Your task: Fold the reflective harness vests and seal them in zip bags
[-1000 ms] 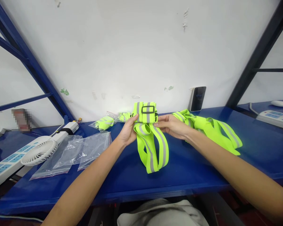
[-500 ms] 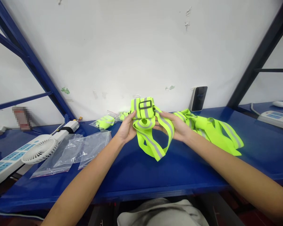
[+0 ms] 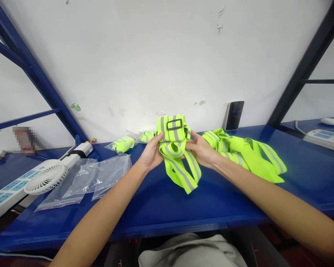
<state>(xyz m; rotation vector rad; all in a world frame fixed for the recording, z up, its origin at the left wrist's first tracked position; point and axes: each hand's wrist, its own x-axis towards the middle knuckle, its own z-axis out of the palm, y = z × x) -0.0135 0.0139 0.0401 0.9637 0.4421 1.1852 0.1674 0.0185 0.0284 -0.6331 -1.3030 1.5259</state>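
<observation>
A neon-yellow reflective strap (image 3: 180,176) with grey stripes and a black buckle is held up above the table, partly folded into a bundle with loops hanging below. My left hand (image 3: 153,152) grips the bundle's left side, thumb in front. On the right side, my right hand (image 3: 202,150) pinches the strap near the buckle; some of its fingers are hidden behind the webbing. More neon-yellow reflective straps (image 3: 246,152) lie in a loose heap right of my right hand. Behind my left hand, a folded yellow strap (image 3: 124,144) sits in a clear bag.
Clear zip bags (image 3: 100,174) lie flat on the blue table (image 3: 161,215) at the left, beside a white handheld fan (image 3: 48,178) and a power strip (image 3: 13,193). A dark phone (image 3: 235,115) leans on the wall. Blue frame posts (image 3: 41,78) rise at the left.
The strap bundle has shifted slightly right. My right hand has drawn in toward the buckle, and the hanging loop on the right has narrowed.
</observation>
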